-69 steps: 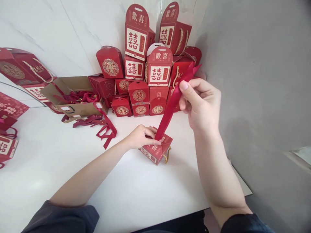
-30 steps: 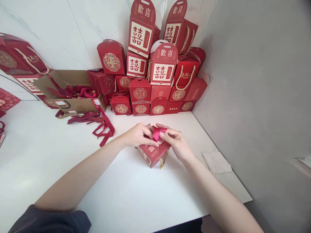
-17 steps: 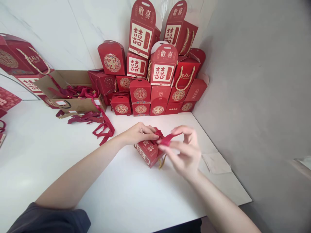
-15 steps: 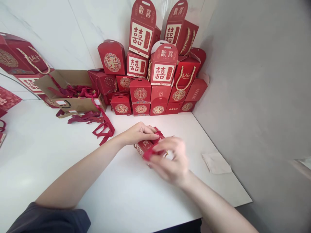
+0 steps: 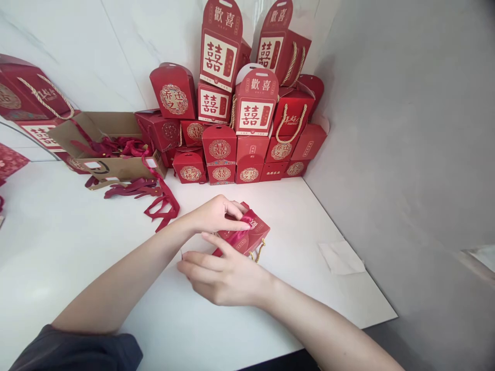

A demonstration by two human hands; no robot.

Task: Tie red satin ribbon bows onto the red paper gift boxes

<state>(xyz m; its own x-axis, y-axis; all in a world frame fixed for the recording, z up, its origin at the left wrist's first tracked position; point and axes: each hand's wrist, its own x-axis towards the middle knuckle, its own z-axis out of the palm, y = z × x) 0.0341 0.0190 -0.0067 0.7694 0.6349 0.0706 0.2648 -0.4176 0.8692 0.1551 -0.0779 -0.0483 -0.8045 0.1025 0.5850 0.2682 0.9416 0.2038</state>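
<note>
One broad, smooth white counter (image 5: 58, 232) carries everything. Along its far side rises a stack of red card boxes printed with pale and gold characters (image 5: 252, 144), several with twisted rope handles. To the left of the stack stands an open brown cardboard carton (image 5: 131, 167) with a tangle of dark-red ribbons (image 5: 124, 147) inside.

Nearer the person, in front of the stack and well apart from it, a red rectangular card box with pale printed lettering (image 5: 256, 238) sits on the counter, set slantwise. Hands and ribbon cover so much of it that its long axis is hard to tell.

The right hand (image 5: 228, 278) is on the near-left side of the box, which lies beyond its fingers and to their right. Those fingers stand loosely apart, pointing left, with nothing seen pinched between their tips. The left hand (image 5: 216, 215) is the nearer to the lid: it reaches over from the far-left side, thumb and fingers closed narrowly at the top.

Between them they pinch a shiny wine-red satin ribbon (image 5: 235, 237). Its long axis runs diagonally across the box, from the left hand's grip toward the near-left edge, where its end passes behind the right hand. Whether the right fingers touch it cannot be told. Smallest is the gold twisted rope handle (image 5: 260, 250) at the right side of the box.
</note>
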